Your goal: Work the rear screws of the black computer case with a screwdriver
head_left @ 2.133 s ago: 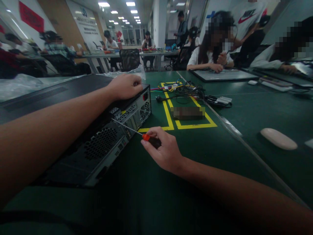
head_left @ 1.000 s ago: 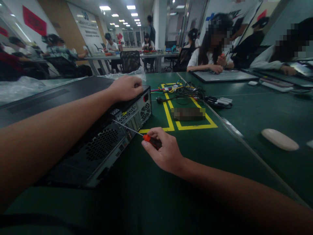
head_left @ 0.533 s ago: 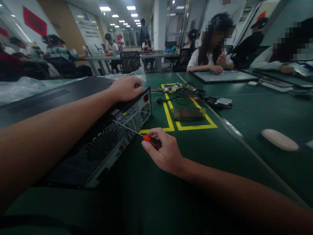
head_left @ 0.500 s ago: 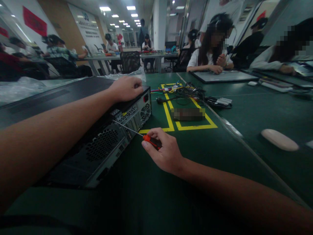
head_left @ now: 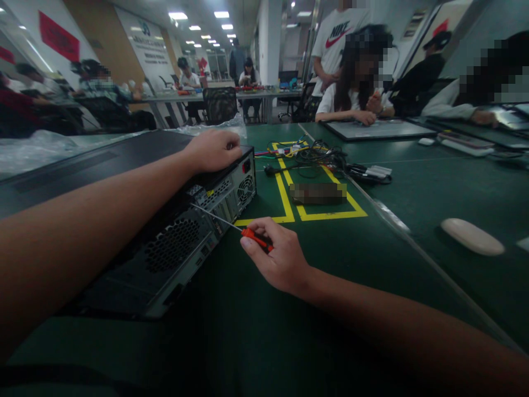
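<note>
A black desktop computer case (head_left: 136, 151) lies on its side at the left, its metal rear panel (head_left: 223, 212) facing me. My left hand (head_left: 212, 150) presses on the top near the rear edge, fingers bent; some fingertips are hidden. My right hand (head_left: 278, 252) is closed around the orange and black handle of a screwdriver (head_left: 252, 237). Its long thin shaft reaches up and left to the rear panel, the tip at the upper edge beside a small bracket. Whether a screw sits under the tip is too small to tell.
Bundled cables (head_left: 322, 154) and a blurred dark block (head_left: 318, 193) lie by yellow tape on the green table (head_left: 351, 286). Clear plastic wrap (head_left: 37, 146) is behind the case. A pale oval object (head_left: 472, 236) lies right. Co-workers sit across, one at a flat panel (head_left: 380, 129).
The screwdriver handle has turned a little in my right hand, showing more orange. My left hand and the case stay put. A standing person in a white shirt shows differently behind a seated co-worker.
</note>
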{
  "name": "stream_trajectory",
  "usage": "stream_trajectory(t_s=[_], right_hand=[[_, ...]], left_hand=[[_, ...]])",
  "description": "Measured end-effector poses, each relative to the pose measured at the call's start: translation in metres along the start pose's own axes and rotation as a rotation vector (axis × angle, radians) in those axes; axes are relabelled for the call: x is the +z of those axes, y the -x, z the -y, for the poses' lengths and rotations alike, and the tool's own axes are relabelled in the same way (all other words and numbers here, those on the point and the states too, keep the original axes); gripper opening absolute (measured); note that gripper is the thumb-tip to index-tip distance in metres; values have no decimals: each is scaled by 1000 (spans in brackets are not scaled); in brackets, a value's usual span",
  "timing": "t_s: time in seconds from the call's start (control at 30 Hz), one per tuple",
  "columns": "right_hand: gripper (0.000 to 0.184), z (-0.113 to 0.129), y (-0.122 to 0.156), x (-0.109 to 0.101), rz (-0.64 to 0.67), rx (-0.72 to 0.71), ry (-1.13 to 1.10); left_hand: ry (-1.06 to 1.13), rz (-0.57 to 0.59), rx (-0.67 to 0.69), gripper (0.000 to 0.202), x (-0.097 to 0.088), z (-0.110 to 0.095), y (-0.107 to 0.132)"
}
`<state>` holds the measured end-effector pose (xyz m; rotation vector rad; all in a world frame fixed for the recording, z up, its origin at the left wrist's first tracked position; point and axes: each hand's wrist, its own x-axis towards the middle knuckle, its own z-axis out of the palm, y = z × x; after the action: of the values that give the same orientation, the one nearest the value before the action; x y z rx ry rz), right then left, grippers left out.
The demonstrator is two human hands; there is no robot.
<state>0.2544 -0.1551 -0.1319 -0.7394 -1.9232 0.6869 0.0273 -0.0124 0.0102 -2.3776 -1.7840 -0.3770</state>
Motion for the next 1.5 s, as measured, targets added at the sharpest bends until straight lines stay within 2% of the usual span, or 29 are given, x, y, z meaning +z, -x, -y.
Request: stream_trajectory(t_s=[0.3,0.5,1.23,1.5], right_hand=[[22,-3,1,1,-1,2,-37],[13,-4,1,2,-5,-21,-6],[13,0,1,0,-2,3,15],[14,0,2,0,-2,-1,22]], left_hand=[[-26,-3,11,33,0,0,0],[-20,-2,2,31,0,0,-1],[-2,7,-11,28,-3,-4,1],[-23,-7,21,28,-1,-1,0]])
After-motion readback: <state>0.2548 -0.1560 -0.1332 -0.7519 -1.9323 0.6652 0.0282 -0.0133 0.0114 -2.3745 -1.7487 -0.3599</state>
